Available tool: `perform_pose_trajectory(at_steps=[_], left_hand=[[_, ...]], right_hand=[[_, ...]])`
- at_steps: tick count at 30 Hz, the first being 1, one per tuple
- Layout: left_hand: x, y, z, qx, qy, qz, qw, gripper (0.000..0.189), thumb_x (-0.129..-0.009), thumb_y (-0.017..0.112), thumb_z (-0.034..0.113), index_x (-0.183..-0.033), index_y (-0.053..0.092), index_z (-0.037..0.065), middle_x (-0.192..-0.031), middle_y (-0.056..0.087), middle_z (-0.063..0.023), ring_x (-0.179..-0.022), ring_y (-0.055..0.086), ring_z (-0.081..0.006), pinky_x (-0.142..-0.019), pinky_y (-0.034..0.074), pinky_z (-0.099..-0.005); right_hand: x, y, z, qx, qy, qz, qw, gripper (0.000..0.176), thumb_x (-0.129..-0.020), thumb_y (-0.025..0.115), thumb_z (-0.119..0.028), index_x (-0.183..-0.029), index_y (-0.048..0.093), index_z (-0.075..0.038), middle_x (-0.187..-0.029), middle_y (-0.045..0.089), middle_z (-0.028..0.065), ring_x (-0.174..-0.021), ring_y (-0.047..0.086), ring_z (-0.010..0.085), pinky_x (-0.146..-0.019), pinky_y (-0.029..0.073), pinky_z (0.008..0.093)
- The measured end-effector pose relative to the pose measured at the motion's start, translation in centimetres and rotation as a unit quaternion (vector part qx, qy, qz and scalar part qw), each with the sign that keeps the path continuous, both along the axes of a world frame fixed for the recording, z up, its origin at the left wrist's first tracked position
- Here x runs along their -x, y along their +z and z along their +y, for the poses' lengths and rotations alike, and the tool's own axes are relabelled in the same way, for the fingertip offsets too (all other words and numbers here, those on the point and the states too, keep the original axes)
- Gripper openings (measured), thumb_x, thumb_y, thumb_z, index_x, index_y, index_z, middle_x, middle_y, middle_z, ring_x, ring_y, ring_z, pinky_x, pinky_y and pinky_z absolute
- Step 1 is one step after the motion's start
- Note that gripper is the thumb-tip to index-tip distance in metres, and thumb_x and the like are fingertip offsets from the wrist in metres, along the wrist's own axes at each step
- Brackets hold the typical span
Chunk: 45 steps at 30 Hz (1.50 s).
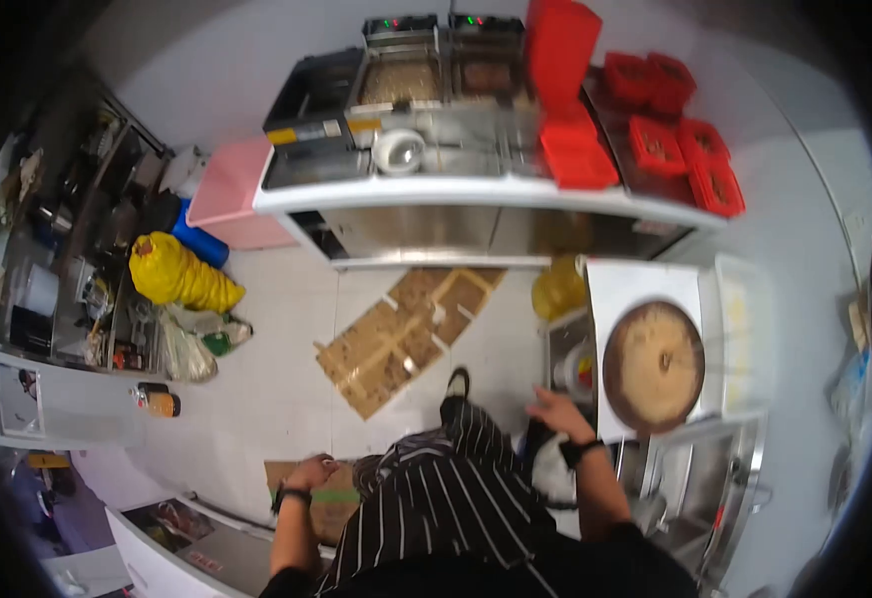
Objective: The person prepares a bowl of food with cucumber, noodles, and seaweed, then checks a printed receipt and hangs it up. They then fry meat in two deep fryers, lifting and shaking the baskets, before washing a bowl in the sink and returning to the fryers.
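Observation:
My left hand [308, 472] hangs low beside the striped apron [446, 508], above a cardboard piece with green on the floor; its fingers look curled, and whether anything is in them is too small to tell. On the other side, my right hand [561, 414] is held out with its fingers apart and nothing in it. It is near the white-topped stand [610, 299] that bears a round wooden board [653, 367]. One dark shoe [458, 381] shows on the floor in front of the apron.
Flattened cardboard [396, 344] lies on the floor ahead. Beyond it stands a counter [496, 189] with metal pans, a white bowl [399, 151] and red containers [655, 145]. A yellow sack [181, 274] and shelves are at the left, a metal sink [705, 473] at the right.

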<state>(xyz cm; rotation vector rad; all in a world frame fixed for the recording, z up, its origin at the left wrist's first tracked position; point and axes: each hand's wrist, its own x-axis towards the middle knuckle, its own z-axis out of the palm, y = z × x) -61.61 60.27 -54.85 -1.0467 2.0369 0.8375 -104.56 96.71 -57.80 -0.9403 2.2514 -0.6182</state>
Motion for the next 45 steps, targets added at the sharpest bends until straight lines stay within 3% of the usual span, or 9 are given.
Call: perform_pose_trajectory(at_steps=[2, 6, 7, 8, 11, 18, 26, 30, 45], left_hand=[[1.6, 2.4, -0.8, -0.179, 0.468, 0.172, 0.848, 0.044, -0.085, 0.053, 0.044, -0.107, 0.063, 0.007, -0.12, 0.056, -0.0161, -0.11, 0.053, -0.0377, -0.092, 0.042, -0.0453], [5.3, 0.3, -6.7, 0.157, 0.265, 0.055, 0.95, 0.045, -0.087, 0.052, 0.04, -0.109, 0.06, 0.002, -0.112, 0.06, -0.0197, -0.107, 0.055, -0.0365, -0.091, 0.043, -0.0416], [7.7, 0.1, -7.8, 0.296, 0.117, 0.088, 0.944, 0.045, -0.087, 0.053, 0.038, -0.11, 0.059, 0.0, -0.109, 0.06, -0.0205, -0.106, 0.055, -0.0357, -0.09, 0.044, -0.0399], [10.9, 0.2, -9.3, 0.427, -0.033, 0.118, 0.896, 0.045, -0.087, 0.053, 0.036, -0.111, 0.058, -0.002, -0.106, 0.061, -0.0214, -0.105, 0.056, -0.0348, -0.09, 0.044, -0.0382], [23.6, 5.1, -11.7, 0.1, 0.238, 0.315, 0.913, 0.045, -0.084, 0.057, 0.03, -0.113, 0.055, -0.004, -0.107, 0.061, -0.0216, -0.104, 0.056, -0.035, -0.089, 0.044, -0.0386], [43.6, 8.1, -19.2, 0.016, 0.172, 0.431, 0.886, 0.045, -0.086, 0.058, 0.033, -0.114, 0.054, -0.001, -0.099, 0.063, -0.0153, -0.09, 0.062, -0.0241, -0.074, 0.05, -0.0339], [64.1, 9.7, -32.2, -0.517, 0.436, 0.409, 0.613, 0.035, -0.092, 0.047, 0.038, -0.104, 0.049, 0.005, -0.102, 0.056, -0.0135, -0.093, 0.06, -0.027, -0.079, 0.052, -0.0423], [69.8, 9.4, -34.7, -0.543, 0.539, 0.342, 0.546, 0.021, -0.095, 0.043, 0.025, -0.091, 0.045, 0.005, -0.072, 0.054, -0.0069, -0.053, 0.051, -0.0145, -0.045, 0.045, -0.0259], [66.7, 5.7, -31.2, -0.383, 0.461, 0.439, 0.67, 0.026, -0.093, 0.052, 0.026, -0.08, 0.048, 0.004, -0.067, 0.049, -0.0024, -0.048, 0.043, -0.0107, -0.041, 0.034, -0.0254]], right_hand=[[2.5, 5.4, -2.4, -0.017, -0.115, -0.34, 0.933, 0.048, -0.089, 0.056, -0.032, -0.123, 0.05, 0.001, -0.117, 0.056, 0.0215, -0.108, 0.057, 0.0254, -0.091, 0.045, 0.038], [8.5, 5.9, -7.6, 0.217, -0.266, -0.489, 0.802, 0.039, -0.089, 0.055, -0.029, -0.115, 0.056, 0.0, -0.098, 0.065, 0.0151, -0.082, 0.065, 0.0275, -0.077, 0.051, 0.0389], [9.5, 5.1, -8.9, -0.056, -0.095, -0.167, 0.98, 0.036, -0.087, 0.057, -0.028, -0.109, 0.059, 0.001, -0.094, 0.065, 0.017, -0.081, 0.065, 0.029, -0.077, 0.051, 0.0388], [11.0, 3.9, -10.2, -0.314, 0.095, 0.199, 0.923, 0.034, -0.085, 0.059, -0.027, -0.103, 0.062, 0.001, -0.09, 0.066, 0.0189, -0.08, 0.065, 0.0306, -0.076, 0.051, 0.0386], [12.9, 4.5, -15.0, 0.076, -0.052, -0.037, 0.995, 0.034, -0.081, 0.058, -0.029, -0.101, 0.064, -0.002, -0.097, 0.064, 0.0184, -0.085, 0.064, 0.0305, -0.078, 0.05, 0.0389], [16.1, 2.2, -18.2, 0.008, 0.016, 0.067, 0.998, 0.034, -0.082, 0.058, -0.032, -0.101, 0.064, -0.004, -0.1, 0.064, 0.0168, -0.087, 0.062, 0.0334, -0.079, 0.049, 0.04], [20.8, -7.5, -9.4, -0.191, 0.036, 0.063, 0.979, 0.04, -0.082, 0.053, -0.042, -0.099, 0.065, -0.008, -0.099, 0.064, 0.017, -0.093, 0.06, 0.0374, -0.083, 0.047, 0.0462], [24.5, -17.0, -5.3, -0.192, 0.103, 0.194, 0.957, 0.022, -0.081, 0.051, -0.033, -0.084, 0.063, -0.015, -0.089, 0.064, 0.0082, -0.068, 0.06, 0.035, -0.061, 0.049, 0.0462], [24.3, -8.7, -13.3, -0.042, 0.002, -0.13, 0.991, 0.021, -0.08, 0.047, -0.018, -0.095, 0.057, -0.007, -0.079, 0.058, 0.0102, -0.062, 0.055, 0.0202, -0.05, 0.043, 0.0334]])
